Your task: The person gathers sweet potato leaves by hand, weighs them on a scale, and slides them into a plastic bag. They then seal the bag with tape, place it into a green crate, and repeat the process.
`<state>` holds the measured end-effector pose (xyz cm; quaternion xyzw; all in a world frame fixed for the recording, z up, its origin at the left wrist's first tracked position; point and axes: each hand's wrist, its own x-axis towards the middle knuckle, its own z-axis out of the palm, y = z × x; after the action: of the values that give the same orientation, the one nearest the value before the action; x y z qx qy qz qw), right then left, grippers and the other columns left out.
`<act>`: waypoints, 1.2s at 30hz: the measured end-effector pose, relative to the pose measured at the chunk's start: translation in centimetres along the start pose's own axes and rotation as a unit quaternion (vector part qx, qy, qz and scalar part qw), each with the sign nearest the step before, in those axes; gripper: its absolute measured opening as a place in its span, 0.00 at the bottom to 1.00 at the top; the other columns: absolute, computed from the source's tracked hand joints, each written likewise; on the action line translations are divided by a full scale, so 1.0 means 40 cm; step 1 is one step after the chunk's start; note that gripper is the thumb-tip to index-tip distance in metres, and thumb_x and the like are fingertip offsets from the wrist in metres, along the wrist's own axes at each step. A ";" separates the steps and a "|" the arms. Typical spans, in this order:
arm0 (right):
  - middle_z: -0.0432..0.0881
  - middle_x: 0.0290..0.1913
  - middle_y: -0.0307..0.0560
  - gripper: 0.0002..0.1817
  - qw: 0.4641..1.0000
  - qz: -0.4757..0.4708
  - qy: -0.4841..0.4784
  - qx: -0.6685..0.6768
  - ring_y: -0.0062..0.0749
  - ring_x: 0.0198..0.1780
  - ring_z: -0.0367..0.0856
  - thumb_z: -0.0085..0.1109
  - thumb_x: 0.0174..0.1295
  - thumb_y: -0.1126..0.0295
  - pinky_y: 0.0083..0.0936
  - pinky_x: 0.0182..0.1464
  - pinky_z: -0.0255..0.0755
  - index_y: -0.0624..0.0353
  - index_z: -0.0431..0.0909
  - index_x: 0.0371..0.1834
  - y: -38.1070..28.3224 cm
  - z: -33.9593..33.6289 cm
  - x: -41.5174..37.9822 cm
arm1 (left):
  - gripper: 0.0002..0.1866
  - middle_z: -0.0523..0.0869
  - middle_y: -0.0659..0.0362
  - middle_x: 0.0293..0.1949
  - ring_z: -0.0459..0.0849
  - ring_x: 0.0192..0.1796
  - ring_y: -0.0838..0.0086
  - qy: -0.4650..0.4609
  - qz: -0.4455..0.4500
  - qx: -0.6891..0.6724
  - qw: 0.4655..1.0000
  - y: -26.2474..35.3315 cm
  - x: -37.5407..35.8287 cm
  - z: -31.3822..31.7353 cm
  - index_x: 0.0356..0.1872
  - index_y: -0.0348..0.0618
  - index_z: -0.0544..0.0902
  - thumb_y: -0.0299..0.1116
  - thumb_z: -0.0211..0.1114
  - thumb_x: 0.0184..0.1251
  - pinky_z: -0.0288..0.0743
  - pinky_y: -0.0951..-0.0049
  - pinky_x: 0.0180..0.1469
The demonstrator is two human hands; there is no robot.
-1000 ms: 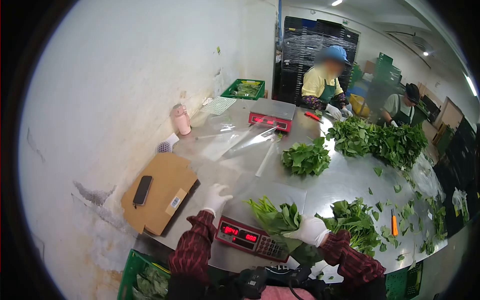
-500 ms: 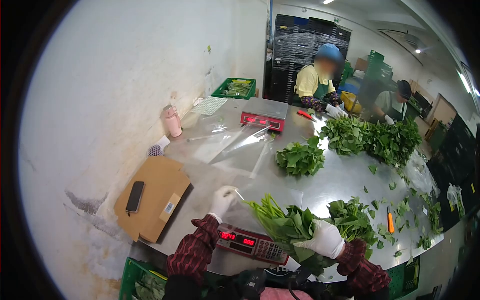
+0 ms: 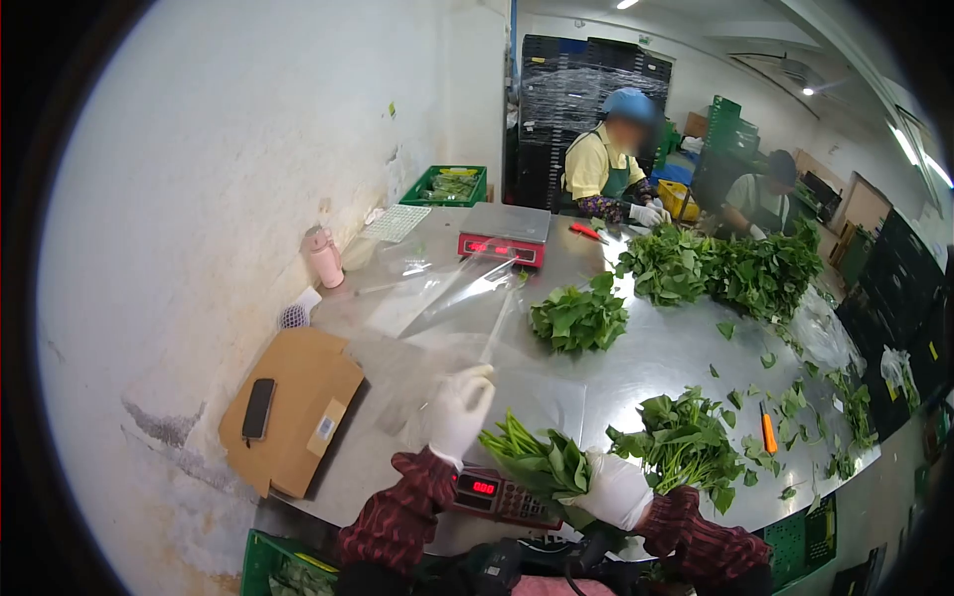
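My right hand [image 3: 618, 492], in a white glove, is closed around a bunch of leafy greens [image 3: 542, 459], its pale green stems pointing left and its leaves toward my palm. The bunch is held above the near red scale [image 3: 502, 502], covering part of its keypad. My left hand [image 3: 460, 412], also gloved, is left of the stems with its fingers curled together at a clear plastic bag [image 3: 397, 382]; the exact grip is hard to see. Just beyond my right hand, a loose pile of greens [image 3: 681, 437] lies on the metal table [image 3: 636, 368].
Another red scale [image 3: 504, 233], a bunch of leaves [image 3: 578, 316] and a large leafy heap [image 3: 720, 268] stand farther back. A cardboard piece [image 3: 298, 402] with a phone [image 3: 258, 409], a pink flask [image 3: 324, 258] and an orange-handled knife [image 3: 768, 432] lie around. Two people work across the table.
My left hand has moved slightly right and turned, fingers pointing farther up. My right hand has drawn the greens a little left and lower. The view has shifted slightly.
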<state>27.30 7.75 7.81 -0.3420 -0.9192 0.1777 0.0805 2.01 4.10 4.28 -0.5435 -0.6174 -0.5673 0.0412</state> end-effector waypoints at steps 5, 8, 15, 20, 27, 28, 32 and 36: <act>0.77 0.28 0.58 0.33 1.000 0.008 0.014 -0.022 0.50 0.31 0.79 0.69 0.44 0.50 0.38 0.32 0.73 0.70 0.69 0.38 -0.004 0.006 0.015 | 0.07 0.82 0.58 0.45 0.78 0.51 0.63 -0.043 0.143 0.084 0.985 0.057 -0.010 0.005 0.33 0.43 0.77 0.26 0.65 0.53 0.69 0.60 0.55; 0.77 0.29 0.57 0.33 0.999 -0.002 0.038 -0.031 0.50 0.31 0.79 0.69 0.44 0.49 0.38 0.33 0.73 0.70 0.69 0.37 -0.003 -0.001 0.017 | 0.07 0.82 0.59 0.45 0.78 0.49 0.62 -0.060 0.209 0.128 0.968 0.083 -0.011 0.015 0.32 0.43 0.77 0.26 0.65 0.53 0.68 0.61 0.56; 0.79 0.30 0.57 0.31 0.998 0.030 0.030 0.043 0.52 0.34 0.80 0.70 0.43 0.48 0.38 0.36 0.74 0.66 0.73 0.38 0.046 -0.029 0.028 | 0.06 0.81 0.60 0.45 0.78 0.47 0.64 0.018 0.112 0.159 0.981 -0.023 -0.006 -0.073 0.33 0.45 0.78 0.28 0.65 0.54 0.67 0.61 0.52; 0.79 0.28 0.57 0.32 0.998 0.032 0.046 -0.007 0.50 0.32 0.80 0.70 0.42 0.48 0.37 0.35 0.74 0.68 0.72 0.35 0.011 -0.044 0.026 | 0.07 0.81 0.60 0.44 0.78 0.47 0.65 -0.039 0.198 0.144 0.969 0.090 -0.005 -0.010 0.35 0.43 0.77 0.27 0.64 0.54 0.68 0.62 0.51; 0.78 0.27 0.57 0.31 0.996 0.015 0.088 0.006 0.50 0.31 0.80 0.70 0.42 0.50 0.37 0.34 0.74 0.69 0.71 0.35 -0.001 -0.016 0.034 | 0.07 0.81 0.59 0.45 0.77 0.50 0.64 -0.053 0.264 0.115 0.956 0.179 -0.003 0.031 0.35 0.42 0.77 0.26 0.63 0.55 0.68 0.61 0.54; 0.78 0.27 0.57 0.31 0.996 0.019 0.091 0.007 0.50 0.31 0.80 0.70 0.42 0.50 0.37 0.34 0.74 0.69 0.71 0.35 0.007 -0.015 0.032 | 0.07 0.81 0.59 0.44 0.77 0.50 0.64 -0.039 0.242 0.133 0.960 0.178 0.010 0.001 0.35 0.42 0.77 0.25 0.63 0.54 0.68 0.61 0.54; 0.78 0.28 0.57 0.31 0.994 0.049 0.085 0.038 0.50 0.32 0.80 0.70 0.43 0.51 0.38 0.35 0.74 0.69 0.71 0.36 0.020 -0.013 0.037 | 0.08 0.81 0.59 0.43 0.77 0.50 0.65 -0.005 0.211 0.128 0.969 0.165 -0.003 -0.010 0.35 0.43 0.77 0.26 0.63 0.52 0.68 0.62 0.53; 0.78 0.31 0.57 0.31 0.996 0.020 0.087 0.024 0.50 0.33 0.80 0.70 0.43 0.51 0.38 0.34 0.74 0.69 0.71 0.37 0.004 -0.002 0.035 | 0.06 0.81 0.59 0.43 0.77 0.47 0.64 -0.083 0.308 0.092 0.943 0.227 -0.027 0.074 0.33 0.44 0.77 0.25 0.63 0.54 0.67 0.60 0.53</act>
<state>26.36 8.81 7.88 -0.3724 -0.8972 0.1705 0.1651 10.63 3.49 8.48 -0.7465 -0.4704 -0.4200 0.2124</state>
